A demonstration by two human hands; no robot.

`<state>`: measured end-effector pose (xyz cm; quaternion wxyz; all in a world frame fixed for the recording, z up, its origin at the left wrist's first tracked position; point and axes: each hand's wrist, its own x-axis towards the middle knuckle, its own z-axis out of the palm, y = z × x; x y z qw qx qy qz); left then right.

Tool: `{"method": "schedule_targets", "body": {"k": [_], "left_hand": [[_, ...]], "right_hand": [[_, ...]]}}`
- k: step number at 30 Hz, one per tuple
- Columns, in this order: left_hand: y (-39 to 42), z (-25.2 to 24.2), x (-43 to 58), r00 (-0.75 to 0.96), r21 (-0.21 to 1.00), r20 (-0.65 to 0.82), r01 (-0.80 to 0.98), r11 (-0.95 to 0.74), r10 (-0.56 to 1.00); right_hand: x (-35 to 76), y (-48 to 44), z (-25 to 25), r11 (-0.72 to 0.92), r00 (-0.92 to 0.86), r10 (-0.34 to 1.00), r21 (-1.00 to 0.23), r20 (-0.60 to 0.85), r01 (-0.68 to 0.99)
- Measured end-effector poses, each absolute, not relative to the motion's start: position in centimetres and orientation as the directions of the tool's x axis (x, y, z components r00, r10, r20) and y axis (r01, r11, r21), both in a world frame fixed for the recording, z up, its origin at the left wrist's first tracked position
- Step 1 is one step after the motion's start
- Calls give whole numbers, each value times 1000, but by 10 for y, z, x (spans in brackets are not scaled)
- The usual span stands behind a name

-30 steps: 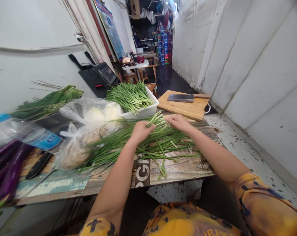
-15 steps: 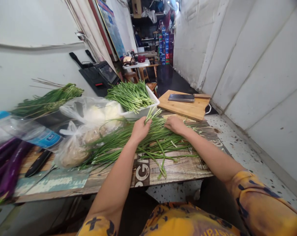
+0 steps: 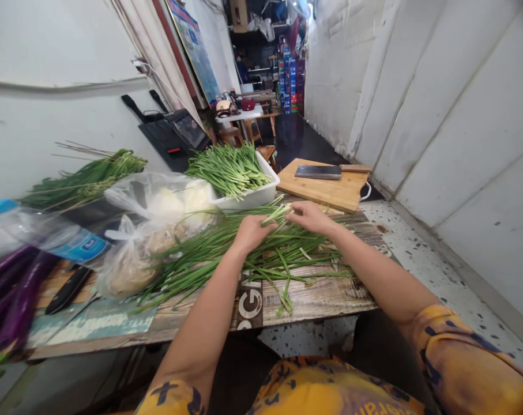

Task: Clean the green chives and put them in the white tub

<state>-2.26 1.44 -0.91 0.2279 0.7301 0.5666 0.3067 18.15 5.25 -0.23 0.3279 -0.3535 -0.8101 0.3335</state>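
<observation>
A loose pile of long green chives [image 3: 226,253] lies across the wooden table [image 3: 322,294]. My left hand [image 3: 251,231] is closed around a small bunch of chive stalks near their cut ends. My right hand [image 3: 309,216] pinches the tips of the same stalks, just right of the left hand. A white tub [image 3: 255,197] heaped with more chives stands right behind my hands.
A wooden cutting board [image 3: 330,190] with a cleaver [image 3: 319,172] sits at the table's far right. Plastic bags [image 3: 153,230], a water bottle [image 3: 66,242], a black-handled knife [image 3: 66,291] and purple eggplants [image 3: 10,300] crowd the left. White walls flank a narrow passage.
My hands have drawn closer together on the stalks. The right hand rose off the pile to pinch the cut ends held by the left.
</observation>
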Motion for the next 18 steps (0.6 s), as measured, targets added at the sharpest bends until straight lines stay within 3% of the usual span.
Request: {"method": "schedule_targets", "body": {"k": [3, 6, 8, 11, 13, 15, 18], "left_hand": [[15, -11, -21, 174, 695, 223, 662, -281, 959], [15, -11, -20, 178, 721, 256, 620, -310, 950], [14, -11, -21, 142, 739, 255, 609, -287, 957], [14, -11, -22, 67, 795, 222, 565, -220, 973], [13, -10, -21, 81, 851, 162, 494, -181, 983], [11, -9, -19, 141, 882, 108, 442, -160, 984], [9, -6, -16, 217, 889, 92, 422, -178, 972]], "right_hand": [[176, 51, -7, 406, -483, 832, -893, 273, 194], [176, 53, -11, 332, -455, 853, -939, 256, 93], [182, 56, -11, 369, -468, 846, -913, 254, 172], [189, 59, -9, 501, -510, 818, -766, 267, 403], [189, 57, -9, 544, -518, 802, -722, 298, 426], [182, 52, -10, 515, -516, 795, -803, 318, 299], [168, 44, -14, 343, -448, 854, -934, 266, 100]]}}
